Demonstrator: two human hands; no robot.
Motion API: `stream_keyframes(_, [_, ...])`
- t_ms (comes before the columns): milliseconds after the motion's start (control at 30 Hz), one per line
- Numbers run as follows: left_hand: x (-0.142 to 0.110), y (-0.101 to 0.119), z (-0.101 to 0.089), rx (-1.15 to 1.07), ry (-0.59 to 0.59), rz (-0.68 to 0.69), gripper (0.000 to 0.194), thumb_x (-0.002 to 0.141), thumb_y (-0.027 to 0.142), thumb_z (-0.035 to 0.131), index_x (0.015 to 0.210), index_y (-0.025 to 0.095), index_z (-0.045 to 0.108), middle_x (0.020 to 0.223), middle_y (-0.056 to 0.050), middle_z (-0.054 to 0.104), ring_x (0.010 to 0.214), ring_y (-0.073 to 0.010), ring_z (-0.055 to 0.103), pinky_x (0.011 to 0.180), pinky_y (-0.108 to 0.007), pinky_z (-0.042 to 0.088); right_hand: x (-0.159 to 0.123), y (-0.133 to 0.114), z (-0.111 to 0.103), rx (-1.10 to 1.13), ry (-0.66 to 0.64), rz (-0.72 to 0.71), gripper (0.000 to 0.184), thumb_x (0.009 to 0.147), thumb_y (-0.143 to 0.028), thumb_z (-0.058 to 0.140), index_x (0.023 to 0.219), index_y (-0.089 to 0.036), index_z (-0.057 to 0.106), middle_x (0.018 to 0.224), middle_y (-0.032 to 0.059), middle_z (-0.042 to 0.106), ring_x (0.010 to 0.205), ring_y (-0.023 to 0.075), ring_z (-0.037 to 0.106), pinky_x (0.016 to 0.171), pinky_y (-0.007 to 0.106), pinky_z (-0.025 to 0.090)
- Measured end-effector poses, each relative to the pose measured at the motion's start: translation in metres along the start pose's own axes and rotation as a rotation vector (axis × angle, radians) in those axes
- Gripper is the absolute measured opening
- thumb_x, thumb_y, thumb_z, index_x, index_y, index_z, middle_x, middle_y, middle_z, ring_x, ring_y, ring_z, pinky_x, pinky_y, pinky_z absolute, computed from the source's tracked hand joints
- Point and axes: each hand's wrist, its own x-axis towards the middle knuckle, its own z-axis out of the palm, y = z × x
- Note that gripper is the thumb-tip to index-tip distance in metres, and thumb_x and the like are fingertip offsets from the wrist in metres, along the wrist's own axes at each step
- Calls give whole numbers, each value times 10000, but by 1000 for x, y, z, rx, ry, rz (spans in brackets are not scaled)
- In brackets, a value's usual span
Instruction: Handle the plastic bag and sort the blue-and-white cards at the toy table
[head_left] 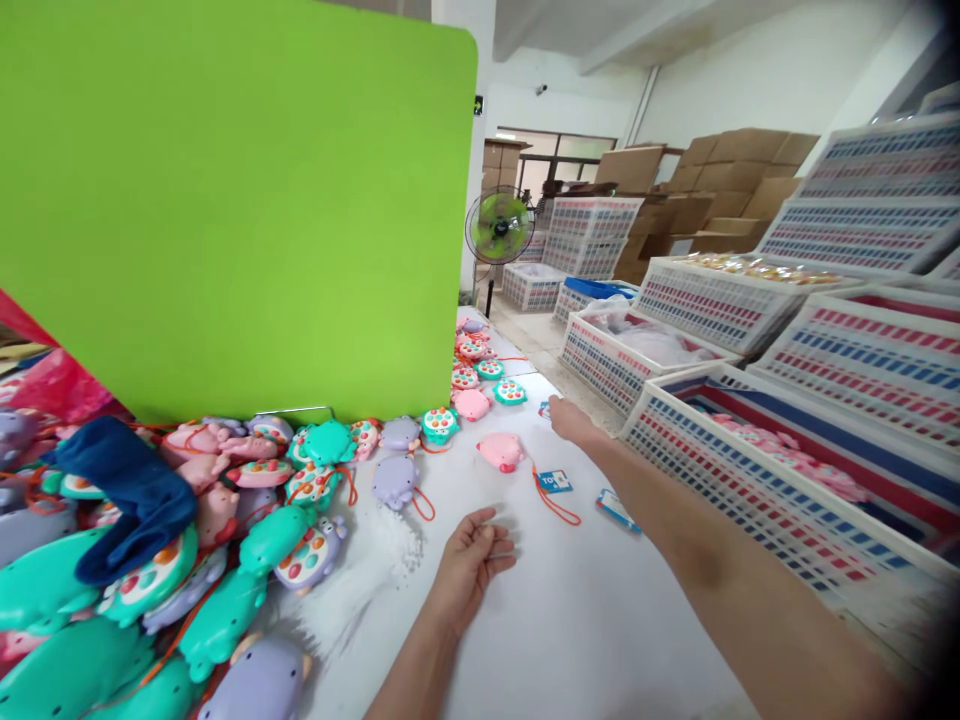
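Reaching out over the white table (592, 620), the right hand (574, 422) sits at the end of a straight, outstretched arm, its fingers (559, 412) extended and open, gripping nothing that shows, with a small blue tag (544, 408) just beyond the fingertips; whether they touch it, I cannot tell. The left hand (470, 568) lies low on the table, palm turned up, its fingers loosely curled and empty. At one o'clock from it sits a pink toy (500, 452), with an orange cord (551, 505) running to a blue card tag (555, 482); a loose card (617, 510) lies at two o'clock. A heap of pink, teal and purple toys (225, 530) fills nine o'clock, and white plastic crates (712, 490) stand at three o'clock, one holding more pink toys (787, 455).
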Motion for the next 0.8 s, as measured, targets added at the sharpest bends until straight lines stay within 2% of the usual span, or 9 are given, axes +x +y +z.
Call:
stream_keyframes(100, [0, -1, -1, 3, -4, 6, 371, 754, 249, 717, 1059, 132, 541, 893, -70, 632, 758, -155, 631, 678, -283, 523, -17, -3, -4, 5, 30, -3, 254, 893, -261, 551, 1104, -120, 544, 1071, 99, 577, 971, 230, 563, 850, 422, 449])
stream_keyframes(200, [-1, -2, -2, -2, -7, 19, 370, 757, 250, 714, 1062, 132, 542, 888, -70, 632, 754, -158, 633, 683, -288, 521, -31, -15, -19, 85, 46, -73, 247, 854, -151, 550, 1098, -114, 542, 1013, 120, 616, 937, 235, 580, 815, 352, 439])
stream_keyframes(333, [-1, -1, 0, -78, -15, 48, 402, 809, 348, 652, 1134, 152, 519, 1003, -106, 625, 845, -205, 641, 724, -328, 520, -76, -49, -30, 232, 70, -259, 215, 854, -191, 536, 1069, -200, 554, 1015, 24, 635, 916, 181, 578, 806, 276, 435])
stream_keyframes(367, [-1, 0, 1, -119, -17, 53, 429, 823, 389, 624, 1171, 168, 502, 1057, -113, 613, 891, -221, 635, 745, -343, 518, -93, -59, -27, 285, 56, -327, 186, 858, -213, 532, 1041, -209, 564, 977, 3, 640, 884, 167, 582, 787, 261, 440])
stream_keyframes(433, [-1, 3, 4, -209, -32, 55, 475, 842, 463, 566, 1230, 207, 467, 1131, -112, 589, 958, -236, 619, 787, -369, 509, -132, -79, -15, 540, 53, -482, 154, 833, -189, 539, 980, -191, 586, 926, 12, 640, 847, 171, 582, 764, 271, 441])
stream_keyframes(500, [-3, 5, 6, -282, -51, 59, 489, 854, 492, 530, 1261, 233, 449, 1112, -98, 596, 952, -221, 617, 817, -376, 498, -168, -97, 2, 659, 15, -528, 117, 798, -149, 557, 896, -186, 606, 847, 12, 634, 789, 169, 580, 718, 269, 441])
stream_keyframes(567, [-4, 6, 6, -309, -58, 63, 474, 857, 462, 544, 1259, 225, 462, 1038, -87, 618, 898, -192, 625, 820, -353, 491, -194, -110, 16, 726, -8, -562, 133, 784, -106, 559, 868, -190, 619, 849, 16, 631, 815, 172, 576, 741, 276, 440])
stream_keyframes(667, [-5, 5, 4, -279, -23, 75, 427, 831, 401, 611, 1179, 163, 544, 980, -88, 628, 831, -160, 620, 786, -298, 488, -210, -119, 27, 758, 28, -596, 150, 800, -91, 553, 862, -199, 637, 880, 32, 628, 890, 190, 557, 809, 310, 433])
stream_keyframes(800, [-3, 1, 0, -200, 17, 148, 444, 796, 447, 638, 1129, 156, 598, 1062, -85, 603, 823, -135, 590, 756, -268, 480, -210, -119, 33, 764, 50, -716, 239, 880, -123, 468, 1033, -230, 616, 1002, 56, 594, 978, 198, 520, 876, 353, 425])
